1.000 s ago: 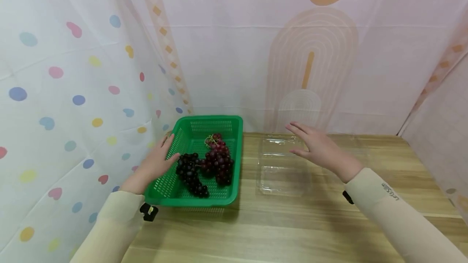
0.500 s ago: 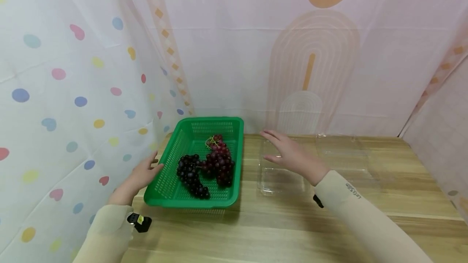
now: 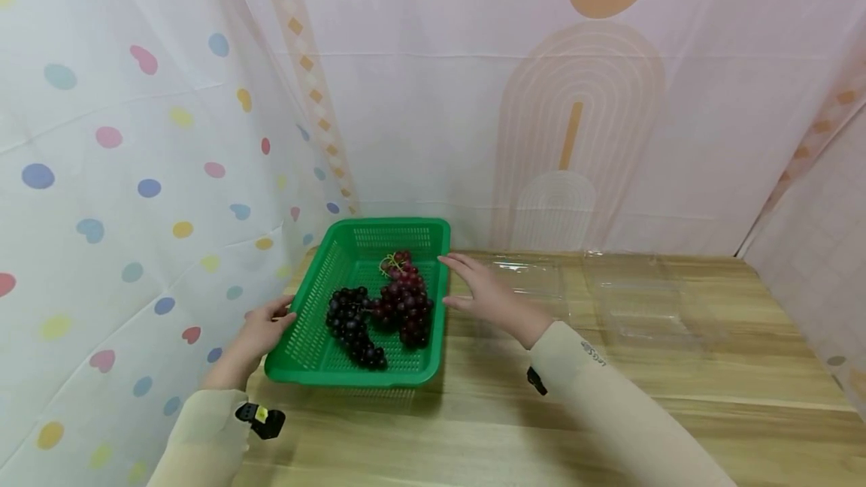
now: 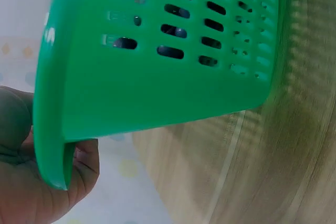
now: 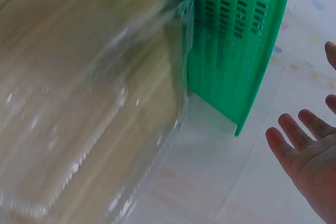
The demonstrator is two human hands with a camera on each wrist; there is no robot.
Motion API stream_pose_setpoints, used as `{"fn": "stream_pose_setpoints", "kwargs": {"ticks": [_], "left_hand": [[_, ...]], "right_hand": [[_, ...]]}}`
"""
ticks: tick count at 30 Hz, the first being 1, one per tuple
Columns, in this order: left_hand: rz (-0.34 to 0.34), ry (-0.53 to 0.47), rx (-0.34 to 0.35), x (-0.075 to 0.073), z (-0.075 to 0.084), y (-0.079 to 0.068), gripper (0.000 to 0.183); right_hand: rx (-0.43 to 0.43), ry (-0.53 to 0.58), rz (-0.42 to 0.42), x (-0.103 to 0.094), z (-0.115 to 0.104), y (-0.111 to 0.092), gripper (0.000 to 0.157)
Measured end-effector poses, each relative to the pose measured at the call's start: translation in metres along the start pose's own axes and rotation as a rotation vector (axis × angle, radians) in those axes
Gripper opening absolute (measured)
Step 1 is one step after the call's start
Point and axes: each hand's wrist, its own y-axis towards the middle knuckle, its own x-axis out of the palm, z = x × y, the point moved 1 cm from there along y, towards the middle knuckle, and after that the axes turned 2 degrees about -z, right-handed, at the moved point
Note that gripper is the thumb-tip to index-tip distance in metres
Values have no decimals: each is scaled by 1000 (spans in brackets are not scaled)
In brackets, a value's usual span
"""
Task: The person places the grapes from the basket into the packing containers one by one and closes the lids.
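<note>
Left hand [image 3: 260, 331] grips basket rim [image 3: 345, 379]; right hand [image 3: 492, 297], fingers spread

The basket [image 3: 352, 379] is green, the left grapes [image 3: 350, 322] near-black, the right grapes [image 3: 404, 303] dark red with a yellow-green stem [image 3: 390, 264], the table [image 3: 473, 427] tan with wood grain, the sleeves [image 3: 609, 400] cream, the left curtain [image 3: 135, 239] white with multicoloured dots and hearts, the back curtain [image 3: 419, 119] pale pink with beige arches and orange diamonds.
</note>
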Motion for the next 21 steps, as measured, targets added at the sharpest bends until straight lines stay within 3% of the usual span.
{"fn": "stream_pose_setpoints", "kwargs": {"ticks": [10, 21], "left_hand": [[-21, -45, -56, -1, -2, 2, 56], [-14, -53, -39, 1, -3, 1, 55]], "right_hand": [[27, 140, -52, 18, -23, 17, 71], [-13, 115, -101, 37, -46, 36, 68]]}}
